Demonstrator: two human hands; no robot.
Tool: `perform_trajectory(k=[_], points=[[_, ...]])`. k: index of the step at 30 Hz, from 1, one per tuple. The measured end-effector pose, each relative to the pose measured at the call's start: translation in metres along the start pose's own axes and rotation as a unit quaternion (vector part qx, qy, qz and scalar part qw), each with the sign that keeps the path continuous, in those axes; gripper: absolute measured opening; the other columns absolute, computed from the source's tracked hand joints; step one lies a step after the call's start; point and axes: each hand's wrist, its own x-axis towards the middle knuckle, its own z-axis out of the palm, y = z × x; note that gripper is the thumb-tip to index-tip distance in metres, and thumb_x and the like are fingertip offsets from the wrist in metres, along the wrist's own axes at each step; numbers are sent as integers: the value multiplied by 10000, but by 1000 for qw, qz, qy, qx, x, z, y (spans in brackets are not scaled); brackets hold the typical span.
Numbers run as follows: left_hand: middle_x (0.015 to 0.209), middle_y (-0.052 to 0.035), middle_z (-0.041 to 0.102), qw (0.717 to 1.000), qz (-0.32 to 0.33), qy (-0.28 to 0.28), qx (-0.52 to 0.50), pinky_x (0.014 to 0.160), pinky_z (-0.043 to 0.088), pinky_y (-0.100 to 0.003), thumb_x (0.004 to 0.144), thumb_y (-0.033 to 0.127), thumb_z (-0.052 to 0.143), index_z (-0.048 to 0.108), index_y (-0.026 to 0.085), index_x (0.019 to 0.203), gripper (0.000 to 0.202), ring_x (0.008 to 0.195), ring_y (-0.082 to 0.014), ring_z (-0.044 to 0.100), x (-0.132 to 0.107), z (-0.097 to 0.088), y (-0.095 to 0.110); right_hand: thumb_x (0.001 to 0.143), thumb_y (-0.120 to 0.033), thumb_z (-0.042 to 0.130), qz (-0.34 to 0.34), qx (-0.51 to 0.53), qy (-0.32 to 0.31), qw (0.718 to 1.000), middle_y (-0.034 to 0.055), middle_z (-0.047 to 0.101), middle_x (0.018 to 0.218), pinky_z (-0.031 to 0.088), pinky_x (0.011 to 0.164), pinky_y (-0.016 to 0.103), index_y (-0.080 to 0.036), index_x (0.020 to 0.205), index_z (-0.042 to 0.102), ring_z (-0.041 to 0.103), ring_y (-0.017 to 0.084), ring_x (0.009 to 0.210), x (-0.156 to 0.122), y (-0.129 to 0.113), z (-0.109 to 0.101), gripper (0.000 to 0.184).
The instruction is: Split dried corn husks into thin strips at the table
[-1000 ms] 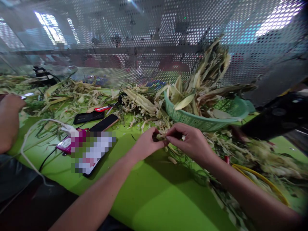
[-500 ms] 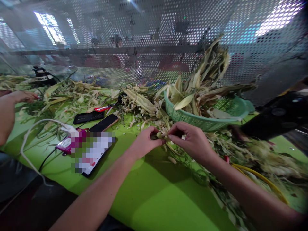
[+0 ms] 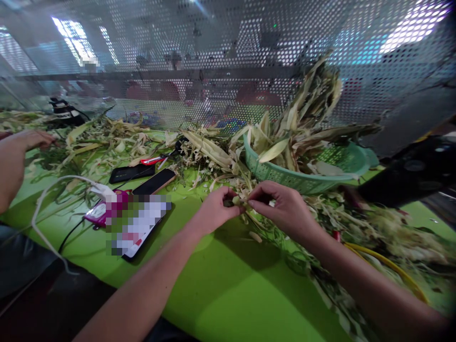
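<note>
My left hand (image 3: 213, 211) and my right hand (image 3: 281, 209) meet over the green table (image 3: 228, 285), both pinched on one small pale piece of husk (image 3: 239, 201) held between their fingertips. Dry husks and green stems (image 3: 320, 213) lie under and to the right of my right hand. Just behind my hands stands a teal plastic basket (image 3: 270, 173) heaped with long dry husks (image 3: 306, 114).
Phones lie at the left: one blurred-out (image 3: 138, 223), two dark ones (image 3: 156, 180) (image 3: 130, 173), with a white cable (image 3: 53, 183). Red-handled scissors (image 3: 156, 159) rest among husk litter (image 3: 107, 137). Another person's arm (image 3: 14, 156) reaches in at far left. A perforated metal screen (image 3: 213, 57) closes the back.
My hands have stayed together, working the small husk piece with only slight finger shifts. The other person's hand at the left has moved further back towards the husk litter.
</note>
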Motion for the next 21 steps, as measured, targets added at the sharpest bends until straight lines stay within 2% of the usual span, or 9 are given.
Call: perform_trajectory(k=[5, 10, 17, 21], points=[[807, -17, 594, 999, 10, -4, 34, 703, 412, -283, 732, 355, 704, 570, 153, 840, 265, 743, -143, 534, 0, 0, 1, 782, -198, 612, -20, -14, 1, 1000, 31, 662, 730, 428, 593, 264, -190, 757, 673, 597, 167, 674, -1, -2, 2, 66], [824, -33, 623, 999, 27, -16, 20, 728, 423, -291, 736, 371, 697, 605, 144, 847, 268, 774, -157, 551, 1, -1, -1, 798, -191, 621, -42, -22, -4, 999, 43, 667, 783, 456, 652, 283, -199, 783, 690, 614, 181, 730, 0, -4, 1, 71], [886, -46, 669, 1000, 6, -23, -14, 767, 434, -294, 750, 212, 621, 647, 147, 908, 173, 812, -165, 582, 1, -2, 1, 854, -221, 570, -59, -32, -2, 998, 69, 665, 895, 486, 705, 303, -217, 890, 711, 635, 196, 796, 0, -6, -2, 145], [863, -42, 669, 1000, 17, -22, 13, 763, 439, -297, 759, 214, 605, 654, 147, 896, 161, 802, -168, 583, 1, -2, 0, 866, -192, 539, -82, -37, -9, 996, 73, 659, 907, 488, 720, 308, -219, 925, 702, 634, 198, 811, -1, -6, 0, 175]])
